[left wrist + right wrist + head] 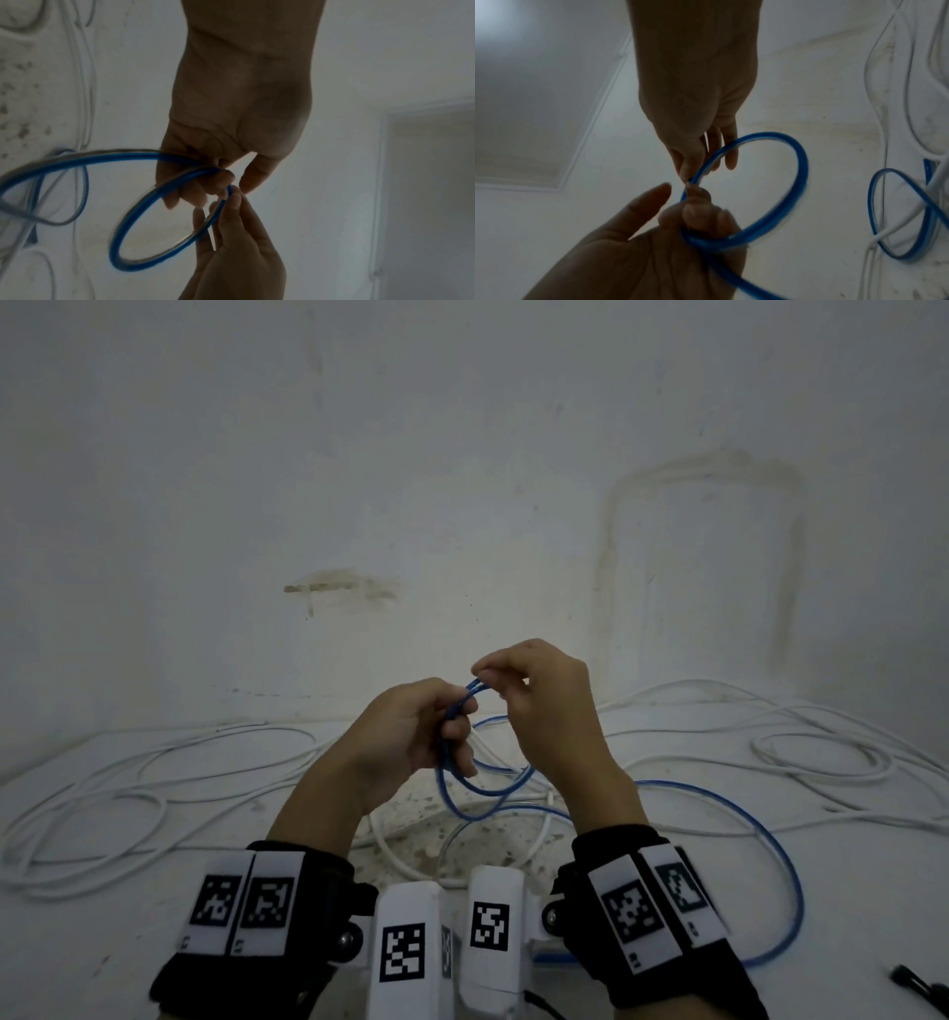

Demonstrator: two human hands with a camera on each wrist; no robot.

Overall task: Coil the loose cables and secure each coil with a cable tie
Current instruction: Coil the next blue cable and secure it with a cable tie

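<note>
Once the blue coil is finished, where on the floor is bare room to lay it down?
Free: the near-left floor, in front of the white cables, and the patch between the blue cable's big loop and the black object at the right edge. Crowded: the middle and the strip along the wall.

A thin, glossy blue plastic-sheathed cable (464,765) hung in a small round loop in front of me, raised above the floor, its top bunched where I held it. The rest trailed down in wide curves to my right. Long white cables (154,793) sprawled loose on both sides.
</note>
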